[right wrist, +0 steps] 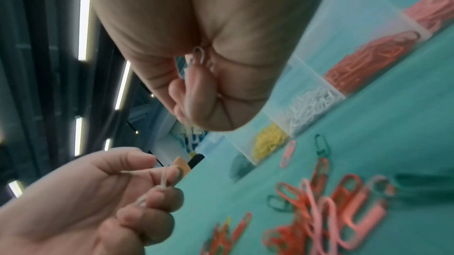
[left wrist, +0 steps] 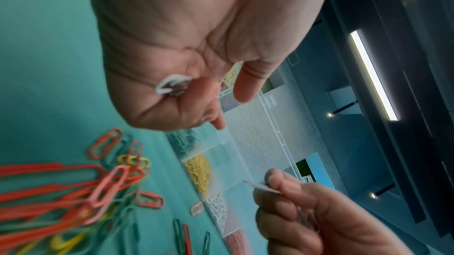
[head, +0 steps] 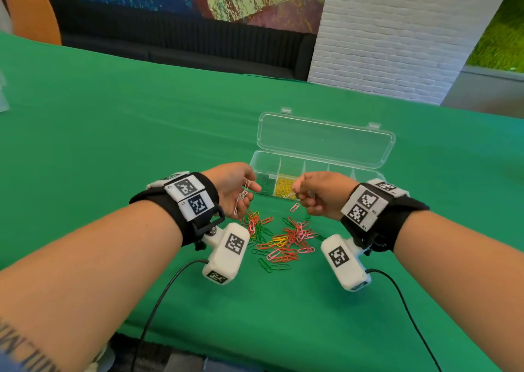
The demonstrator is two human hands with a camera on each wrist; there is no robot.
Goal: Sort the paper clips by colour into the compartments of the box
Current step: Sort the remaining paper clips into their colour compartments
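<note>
My left hand [head: 247, 199] grips a small bunch of white paper clips [head: 242, 196], seen in its palm [left wrist: 172, 86] in the left wrist view. My right hand [head: 297, 191] pinches one white clip [head: 290, 194] between thumb and fingers, and another clip end [right wrist: 197, 55] shows inside its fist. Both hands hover just in front of the clear box [head: 295, 161]. Its compartments hold green [right wrist: 240, 166], yellow [right wrist: 267, 142], white [right wrist: 309, 103], red [right wrist: 363, 65] and pink [right wrist: 432, 12] clips. A mixed pile of loose clips [head: 280, 238] lies on the cloth below the hands.
The box's clear lid [head: 326, 139] lies open behind it. A green cloth [head: 141, 130] covers the table. Camera cables [head: 158, 300] trail off the near edge. A dark sofa [head: 175, 39] and a white brick pillar [head: 397, 31] stand beyond the far edge.
</note>
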